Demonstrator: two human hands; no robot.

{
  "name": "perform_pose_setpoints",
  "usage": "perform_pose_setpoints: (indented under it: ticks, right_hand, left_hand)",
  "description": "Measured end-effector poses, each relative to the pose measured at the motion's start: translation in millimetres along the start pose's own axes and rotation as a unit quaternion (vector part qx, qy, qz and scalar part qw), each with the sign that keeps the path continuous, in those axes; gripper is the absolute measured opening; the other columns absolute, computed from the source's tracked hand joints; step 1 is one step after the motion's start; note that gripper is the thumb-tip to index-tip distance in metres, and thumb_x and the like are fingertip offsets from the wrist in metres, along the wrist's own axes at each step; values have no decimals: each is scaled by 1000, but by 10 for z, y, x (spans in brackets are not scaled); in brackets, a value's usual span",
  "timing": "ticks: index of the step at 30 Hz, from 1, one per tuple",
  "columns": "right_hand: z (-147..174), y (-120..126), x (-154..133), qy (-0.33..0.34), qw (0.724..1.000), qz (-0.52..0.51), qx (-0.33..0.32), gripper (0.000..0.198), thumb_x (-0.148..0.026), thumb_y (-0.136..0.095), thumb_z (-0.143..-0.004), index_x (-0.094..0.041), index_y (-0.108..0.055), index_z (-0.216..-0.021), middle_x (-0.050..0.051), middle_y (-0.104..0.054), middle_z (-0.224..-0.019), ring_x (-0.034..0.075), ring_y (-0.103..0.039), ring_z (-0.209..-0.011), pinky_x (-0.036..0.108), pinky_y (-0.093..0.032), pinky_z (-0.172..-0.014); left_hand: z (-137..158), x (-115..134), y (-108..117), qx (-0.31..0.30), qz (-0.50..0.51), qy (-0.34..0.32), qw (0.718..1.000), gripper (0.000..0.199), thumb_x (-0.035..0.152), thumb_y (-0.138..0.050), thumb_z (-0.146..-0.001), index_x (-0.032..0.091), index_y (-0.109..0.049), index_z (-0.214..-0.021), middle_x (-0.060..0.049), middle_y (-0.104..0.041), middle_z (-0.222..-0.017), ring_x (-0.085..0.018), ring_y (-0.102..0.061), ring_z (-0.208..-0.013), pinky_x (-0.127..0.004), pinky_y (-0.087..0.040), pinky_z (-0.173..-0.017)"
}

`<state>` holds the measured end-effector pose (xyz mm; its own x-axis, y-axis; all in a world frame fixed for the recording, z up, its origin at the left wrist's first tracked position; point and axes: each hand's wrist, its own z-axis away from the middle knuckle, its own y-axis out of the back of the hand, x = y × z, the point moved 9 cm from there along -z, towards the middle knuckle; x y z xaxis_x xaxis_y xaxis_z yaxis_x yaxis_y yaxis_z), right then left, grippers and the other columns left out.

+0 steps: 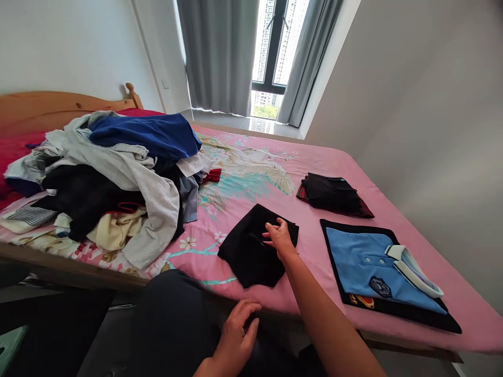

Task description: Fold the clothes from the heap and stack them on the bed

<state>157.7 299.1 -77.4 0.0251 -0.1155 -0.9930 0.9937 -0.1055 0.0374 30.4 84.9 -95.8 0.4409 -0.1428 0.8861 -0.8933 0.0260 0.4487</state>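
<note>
A folded black garment (pixel 251 248) lies on the bed in front of me; its exact kind is hard to make out. My right hand (pixel 281 238) is over its right part, fingers apart and holding nothing; whether the fingertips touch the cloth I cannot tell. Below the bed's edge, my left hand (pixel 238 335) hovers over my lap, fingers loosely curved and apart, with nothing in it. Right of the black garment lies a folded light-blue polo shirt (pixel 357 262) with a white collar, on top of a folded black garment (pixel 416 319).
A big heap of unfolded clothes (pixel 157 188) covers the bed's left side. Farther back on the right sits a small stack of folded black clothes (pixel 330 193) over something red-checked. The pink floral bedsheet (pixel 314 157) runs to the wall. Grey curtains (pixel 220 52) flank a window.
</note>
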Motion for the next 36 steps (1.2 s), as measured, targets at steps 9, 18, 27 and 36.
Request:
perform_pose_setpoints:
  ticks: [9,18,27,36]
  right_hand:
    - [481,827,425,80,986,144,35,45,-42,-60,-75,-16,-55,-112,10,-57,-113,21,-54,-107,37,-43,-95]
    - [847,990,722,66,991,108,46,34,-31,-57,-78,-15,-59,-107,9,-59,-112,19,-55,-108,35,-41,-100]
    - [552,974,643,22,989,148,15,29,-37,-56,-78,-17,-65,-97,6,-66,-99,19,-60,-98,34,-46,-93]
    - [613,725,801,-213,977,-19,0,38,-40,-68,-70,-17,-52,-96,-1,-54,-70,11,-56,-53,22,-47,-42]
  left_hand:
    - [-637,267,473,48,-70,-90,992,22,18,-48,-87,22,-63,-102,-6,-62,-113,-18,-56,-110,-37,-47,-97]
    - [-1828,-43,773,47,-239,-82,966,71,4,-49,-66,19,-42,-135,-9,-48,-136,-25,-43,-127,-45,-35,-109]
    - [-2214,-367,690,-23,-162,-46,985,66,10,-54,-65,16,-47,-130,-9,-57,-127,-23,-54,-115,-38,-39,-105]
    - [-2314,-541,837,82,40,52,994,29,17,-63,-66,23,-67,-94,-3,-67,-101,-23,-57,-102,-37,-38,-101]
